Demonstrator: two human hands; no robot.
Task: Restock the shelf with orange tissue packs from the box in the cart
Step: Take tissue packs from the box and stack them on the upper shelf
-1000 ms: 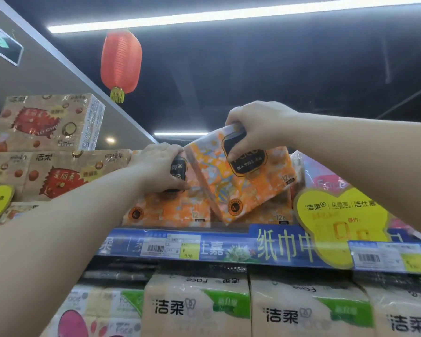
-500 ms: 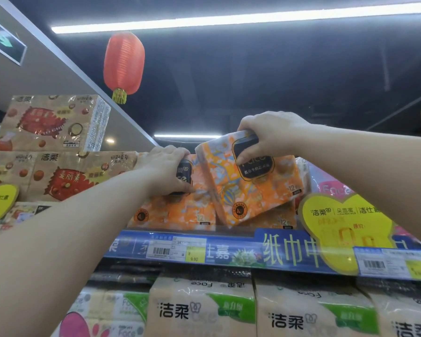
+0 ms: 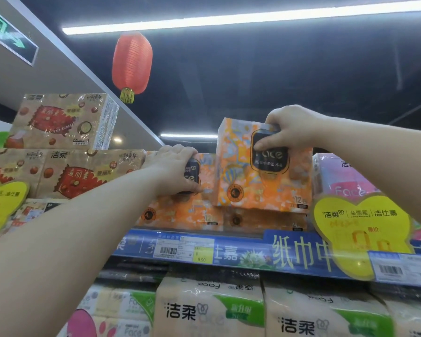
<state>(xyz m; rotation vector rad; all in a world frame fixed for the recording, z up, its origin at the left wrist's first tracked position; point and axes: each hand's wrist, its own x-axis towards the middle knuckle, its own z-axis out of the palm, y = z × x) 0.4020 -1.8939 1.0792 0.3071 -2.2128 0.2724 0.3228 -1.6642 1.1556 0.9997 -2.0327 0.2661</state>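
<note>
An orange tissue pack [image 3: 258, 183] with a black label stands nearly upright on the top shelf, resting on another orange pack [image 3: 265, 221]. My right hand [image 3: 287, 127] grips its top right corner, fingers curled over the label. To its left sits a second orange pack [image 3: 180, 212]; my left hand [image 3: 174, 170] grips that one's top, thumb on its front. The blue shelf edge [image 3: 241, 254] runs below them. The box and cart are out of view.
Brown tissue packs [image 3: 66, 171] are stacked at the left, pink packs [image 3: 345, 181] at the right. A yellow heart-shaped price sign [image 3: 360, 227] hangs on the shelf edge. Beige tissue packs [image 3: 209, 310] fill the lower shelf. A red lantern [image 3: 131, 62] hangs overhead.
My right hand has turned the tilted orange pack upright and set it on the pack beneath. My left hand stays on the left pack.
</note>
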